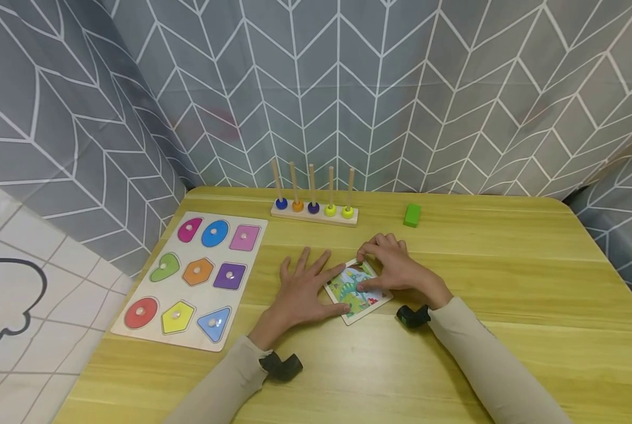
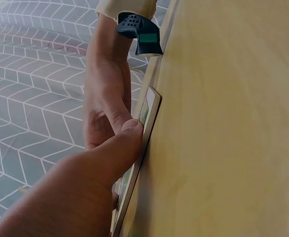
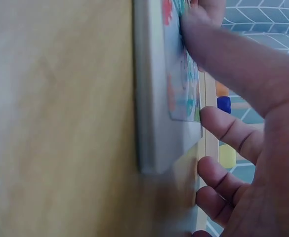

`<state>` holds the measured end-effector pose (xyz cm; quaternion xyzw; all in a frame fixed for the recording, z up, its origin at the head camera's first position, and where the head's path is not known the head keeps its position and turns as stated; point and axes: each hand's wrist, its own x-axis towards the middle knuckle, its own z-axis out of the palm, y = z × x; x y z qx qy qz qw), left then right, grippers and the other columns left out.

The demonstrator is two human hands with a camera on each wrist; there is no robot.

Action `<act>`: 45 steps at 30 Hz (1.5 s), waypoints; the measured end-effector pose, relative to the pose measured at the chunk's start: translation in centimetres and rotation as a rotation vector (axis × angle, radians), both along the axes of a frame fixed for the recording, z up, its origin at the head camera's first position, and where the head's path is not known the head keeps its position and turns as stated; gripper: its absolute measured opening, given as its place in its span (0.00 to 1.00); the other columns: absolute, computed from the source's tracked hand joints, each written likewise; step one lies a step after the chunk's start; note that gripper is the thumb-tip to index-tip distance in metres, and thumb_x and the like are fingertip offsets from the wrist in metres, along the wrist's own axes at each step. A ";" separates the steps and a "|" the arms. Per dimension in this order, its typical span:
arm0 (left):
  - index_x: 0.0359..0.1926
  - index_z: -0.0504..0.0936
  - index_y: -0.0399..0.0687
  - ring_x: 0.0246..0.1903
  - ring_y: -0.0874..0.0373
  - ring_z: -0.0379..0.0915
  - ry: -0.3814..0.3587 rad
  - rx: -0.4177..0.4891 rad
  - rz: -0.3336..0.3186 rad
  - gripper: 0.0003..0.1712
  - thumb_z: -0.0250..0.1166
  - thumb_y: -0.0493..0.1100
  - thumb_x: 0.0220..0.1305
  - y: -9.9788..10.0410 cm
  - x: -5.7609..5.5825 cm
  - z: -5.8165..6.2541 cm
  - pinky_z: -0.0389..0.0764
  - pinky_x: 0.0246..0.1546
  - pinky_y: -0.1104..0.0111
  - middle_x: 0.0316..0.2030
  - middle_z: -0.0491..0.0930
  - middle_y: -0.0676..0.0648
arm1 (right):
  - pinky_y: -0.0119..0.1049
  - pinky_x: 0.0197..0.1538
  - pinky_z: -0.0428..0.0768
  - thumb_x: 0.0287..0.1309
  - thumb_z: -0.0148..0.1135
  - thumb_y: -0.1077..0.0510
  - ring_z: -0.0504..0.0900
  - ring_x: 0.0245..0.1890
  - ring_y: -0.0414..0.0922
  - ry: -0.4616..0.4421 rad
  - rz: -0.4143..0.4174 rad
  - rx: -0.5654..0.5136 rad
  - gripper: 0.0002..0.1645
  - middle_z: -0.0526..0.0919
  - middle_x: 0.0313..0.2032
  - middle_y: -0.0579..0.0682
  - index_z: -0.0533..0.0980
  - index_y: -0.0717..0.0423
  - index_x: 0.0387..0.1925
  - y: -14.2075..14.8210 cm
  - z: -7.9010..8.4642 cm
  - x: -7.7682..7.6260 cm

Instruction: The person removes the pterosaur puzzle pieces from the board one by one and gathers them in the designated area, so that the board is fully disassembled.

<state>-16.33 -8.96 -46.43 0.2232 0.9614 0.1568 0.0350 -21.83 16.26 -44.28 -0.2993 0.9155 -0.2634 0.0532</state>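
Note:
A small square picture puzzle (image 1: 361, 301) with a dinosaur scene and a pale wooden frame lies flat on the table, turned at an angle. My left hand (image 1: 301, 295) spreads its fingers at its left side, with index finger and thumb touching the frame. From the right, my right hand (image 1: 397, 269) holds the puzzle between a bent index finger at the far corner and a thumb on the picture. In the right wrist view that thumb (image 3: 203, 39) lies over the picture, while the other fingers are curled. The left wrist view shows the left thumb (image 2: 130, 132) along the puzzle's edge.
At the left lies a shape board (image 1: 188, 294) with knobbed coloured pieces. A peg stand (image 1: 316, 215) with coloured beads stands at the back. A green block (image 1: 412, 215) rests near the far edge of the wooden table (image 1: 506, 265). Patterned curtains (image 1: 337, 88) hang behind.

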 end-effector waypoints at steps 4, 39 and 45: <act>0.77 0.61 0.75 0.81 0.36 0.35 0.000 -0.003 0.000 0.51 0.58 0.82 0.54 0.0 0.0 -0.1 0.38 0.71 0.30 0.81 0.50 0.52 | 0.44 0.47 0.53 0.37 0.85 0.39 0.64 0.49 0.50 -0.007 -0.004 0.009 0.33 0.75 0.49 0.50 0.78 0.43 0.43 0.0 0.0 0.0; 0.76 0.60 0.79 0.80 0.32 0.33 0.027 -0.018 -0.048 0.46 0.53 0.81 0.60 -0.3 0.3 0.0 0.39 0.69 0.27 0.82 0.49 0.48 | 0.45 0.47 0.52 0.35 0.87 0.44 0.64 0.47 0.50 -0.076 -0.013 -0.054 0.35 0.75 0.43 0.48 0.73 0.47 0.41 -0.5 -0.1 0.1; 0.75 0.64 0.77 0.80 0.34 0.37 0.035 0.008 -0.047 0.44 0.52 0.80 0.60 -0.5 0.0 -0.1 0.41 0.70 0.29 0.81 0.53 0.51 | 0.46 0.50 0.54 0.41 0.85 0.47 0.66 0.52 0.51 -0.061 -0.031 -0.103 0.37 0.78 0.52 0.51 0.75 0.50 0.52 0.4 -0.5 0.2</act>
